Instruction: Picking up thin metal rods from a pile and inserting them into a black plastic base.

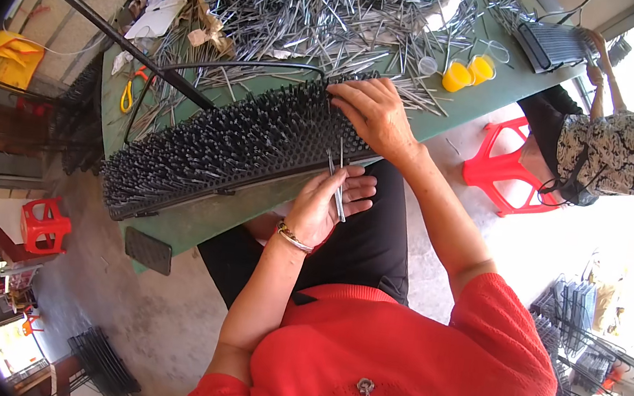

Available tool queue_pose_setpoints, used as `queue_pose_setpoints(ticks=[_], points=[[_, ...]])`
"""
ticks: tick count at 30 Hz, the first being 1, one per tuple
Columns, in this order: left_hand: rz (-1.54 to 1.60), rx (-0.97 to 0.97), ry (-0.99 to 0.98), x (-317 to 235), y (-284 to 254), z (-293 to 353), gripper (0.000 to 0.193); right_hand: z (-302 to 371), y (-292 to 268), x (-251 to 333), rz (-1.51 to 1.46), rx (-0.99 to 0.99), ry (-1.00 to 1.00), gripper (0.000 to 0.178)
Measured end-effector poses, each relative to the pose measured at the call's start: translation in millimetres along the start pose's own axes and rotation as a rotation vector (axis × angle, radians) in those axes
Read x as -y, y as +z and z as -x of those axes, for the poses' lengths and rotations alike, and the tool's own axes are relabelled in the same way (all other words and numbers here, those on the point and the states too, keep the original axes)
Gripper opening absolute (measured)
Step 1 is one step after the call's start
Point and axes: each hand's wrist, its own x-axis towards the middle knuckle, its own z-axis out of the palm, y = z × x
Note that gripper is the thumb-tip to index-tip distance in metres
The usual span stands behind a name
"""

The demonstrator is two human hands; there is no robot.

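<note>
A long black perforated rack (216,179) lies slanted across the green table, packed with upright dark pins except for bare holes near its right end. My right hand (378,120) is at that end, thumb and fingers drawn together at the pins; what they pinch, if anything, is hidden. Below the rack's near edge, my left hand (325,207) is palm up, with a few thin metal rods (340,193) lying under its thumb across the fingers. A large heap of loose metal rods (300,10) covers the far side of the table.
Orange-handled scissors (128,96) lie left of the rack, a dark phone (148,250) at the table's near-left corner. Yellow-filled cups (457,76) stand at the right. Another person (614,159) works there beside a red stool (499,165). A black bar (115,35) crosses the upper left.
</note>
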Motion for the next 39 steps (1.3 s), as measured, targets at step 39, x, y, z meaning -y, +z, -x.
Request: queue_pose_setpoints(ticks=[39], points=[[-0.324,-0.055,0.026,-11,22,-1,0.038,-8,-69,4,-0.618,0.28,0.715,0.019]])
